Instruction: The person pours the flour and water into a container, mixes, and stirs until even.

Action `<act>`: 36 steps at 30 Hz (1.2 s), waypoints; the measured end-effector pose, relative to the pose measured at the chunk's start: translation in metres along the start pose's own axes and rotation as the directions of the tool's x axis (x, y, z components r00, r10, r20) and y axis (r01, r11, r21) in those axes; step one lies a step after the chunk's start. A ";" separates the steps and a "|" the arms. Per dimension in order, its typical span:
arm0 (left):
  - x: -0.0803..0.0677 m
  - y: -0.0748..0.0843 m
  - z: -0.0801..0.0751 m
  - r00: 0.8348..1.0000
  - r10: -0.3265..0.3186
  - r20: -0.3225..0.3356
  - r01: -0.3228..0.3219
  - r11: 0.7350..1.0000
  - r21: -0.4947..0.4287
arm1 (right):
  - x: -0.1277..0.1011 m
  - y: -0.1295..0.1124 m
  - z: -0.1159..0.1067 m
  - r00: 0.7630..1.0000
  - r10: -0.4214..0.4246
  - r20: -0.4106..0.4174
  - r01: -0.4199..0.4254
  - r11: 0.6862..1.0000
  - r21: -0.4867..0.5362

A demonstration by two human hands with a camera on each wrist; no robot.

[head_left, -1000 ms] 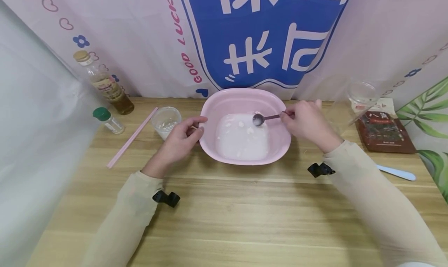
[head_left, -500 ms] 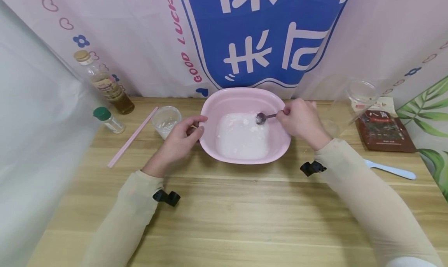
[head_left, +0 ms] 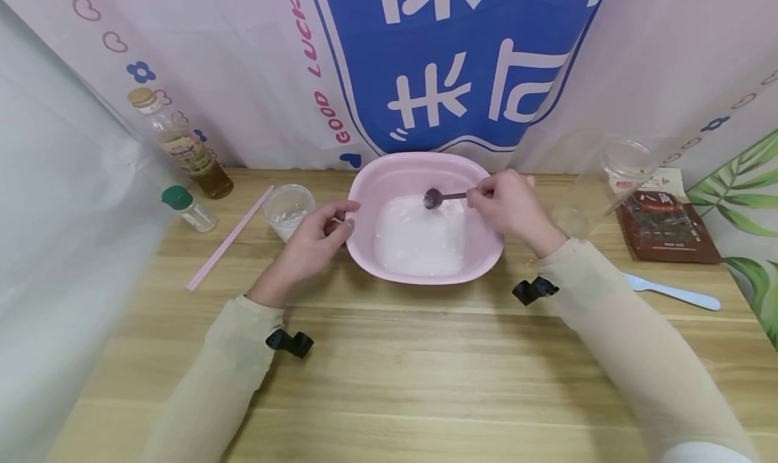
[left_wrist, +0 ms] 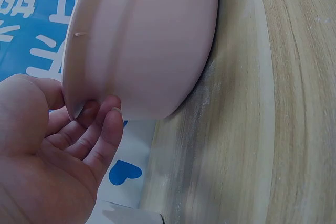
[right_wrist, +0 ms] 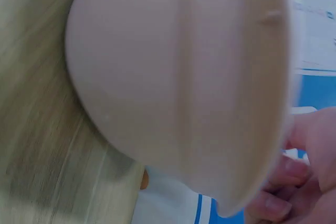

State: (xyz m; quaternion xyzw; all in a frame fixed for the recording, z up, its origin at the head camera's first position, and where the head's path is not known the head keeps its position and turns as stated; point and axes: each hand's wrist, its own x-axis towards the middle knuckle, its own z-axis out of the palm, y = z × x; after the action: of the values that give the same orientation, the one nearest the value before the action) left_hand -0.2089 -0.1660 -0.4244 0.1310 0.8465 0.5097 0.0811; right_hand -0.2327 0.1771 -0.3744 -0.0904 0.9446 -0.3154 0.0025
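Both hands (head_left: pixel 313 237) at pink basin (head_left: pixel 389 173)

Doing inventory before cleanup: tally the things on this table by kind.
Bottles: 2, oil bottle, green-capped bottle
Clear cups: 2, small, tall
Basins: 1, pink basin
Spoons: 2, metal spoon, blue spoon
Pink sticks: 1
Packets: 1
Total: 9

1. From the right wrist view the basin (right_wrist: pixel 173 77) is blurred, and only the fingertips (right_wrist: pixel 275 208) of the right hand show at the lower right edge.
2. The left hand (left_wrist: pixel 47 150) is cut off by the lower left corner of the left wrist view.
3. The bottle (head_left: pixel 182 149) label, upper left in the head view, is too small to read.
4. The brown packet (head_left: pixel 668 227) print, too, is unreadable.
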 end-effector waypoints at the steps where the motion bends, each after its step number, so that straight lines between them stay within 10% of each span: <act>1: 0.000 0.000 0.000 1.000 -0.003 0.000 0.003 1.000 -0.002 | 0.001 0.000 0.002 1.000 -0.009 -0.018 0.009 1.000 -0.015; 7: 0.001 0.001 0.001 1.000 -0.003 0.004 0.003 1.000 -0.002 | 0.000 0.002 0.002 0.996 0.050 -0.075 -0.057 0.993 -0.099; 16: 0.000 0.000 -0.001 1.000 -0.007 0.000 0.007 1.000 0.011 | -0.011 0.002 -0.015 0.985 0.148 0.089 -0.147 0.989 -0.015; 23: -0.001 0.000 0.001 1.000 0.005 -0.008 -0.005 1.000 0.000 | -0.015 0.007 -0.012 0.991 0.084 0.102 -0.092 0.993 0.072; 30: -0.001 0.002 0.002 1.000 0.006 -0.005 -0.006 1.000 -0.001 | -0.015 0.010 -0.006 0.996 -0.049 -0.072 0.049 0.999 -0.005; 36: -0.001 0.001 0.002 1.000 0.005 -0.009 -0.005 1.000 0.008 | -0.019 0.006 -0.012 1.000 0.017 0.000 -0.017 0.998 -0.065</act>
State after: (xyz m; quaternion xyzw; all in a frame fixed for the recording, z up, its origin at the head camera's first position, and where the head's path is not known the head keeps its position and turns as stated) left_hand -0.2076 -0.1645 -0.4246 0.1312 0.8485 0.5071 0.0756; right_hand -0.2154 0.1917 -0.3695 -0.0823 0.9551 -0.2847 0.0025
